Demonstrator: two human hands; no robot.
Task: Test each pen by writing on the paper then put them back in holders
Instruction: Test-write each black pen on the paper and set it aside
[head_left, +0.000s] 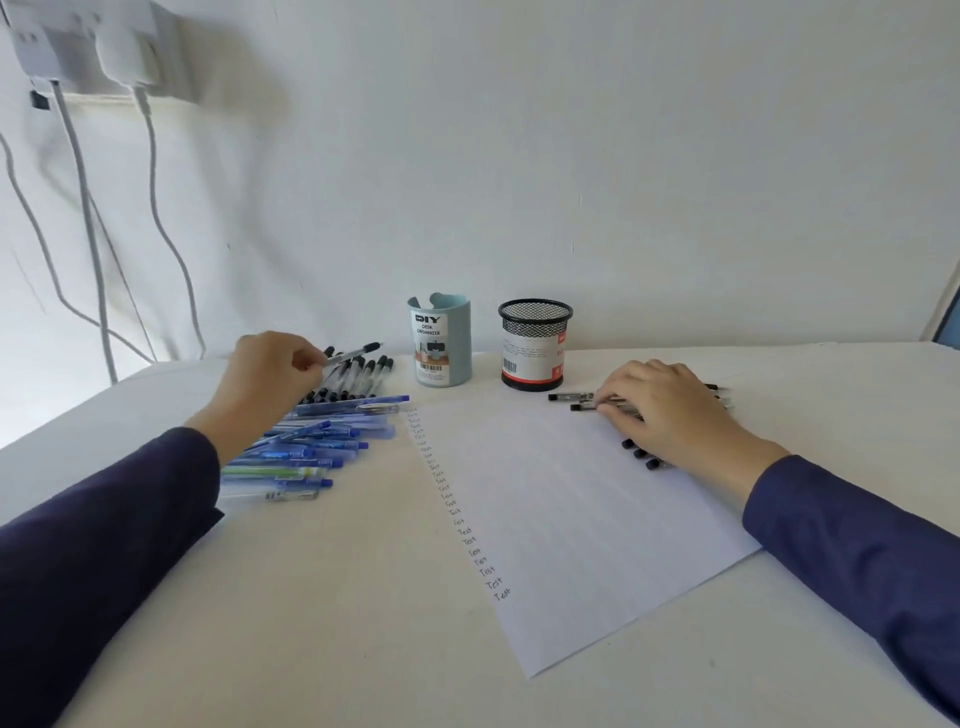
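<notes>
The left hand (265, 379) is at the far left. It pinches one black pen (353, 354) between thumb and fingers and holds it just above a pile of black pens (363, 375) on the table (311, 623). A pile of blue pens (311, 441) lies just near of that pile.

The paper (571, 519) lies in the middle. A row of "Test" words (467, 530) runs down its left edge.

Two holders stand at the far edge of the table, past the paper. The blue holder (441, 343) is on the left and the mesh holder (535, 345) is on the right.

The right hand (670, 410) lies palm down on a bunch of pens (571, 399) at the far right corner of the paper. Its fingers bend over them. I cannot tell if it grips them or only presses on them. Pen ends stick out on both sides of the hand.

White cables (88, 234) hang down the wall at the far left.
</notes>
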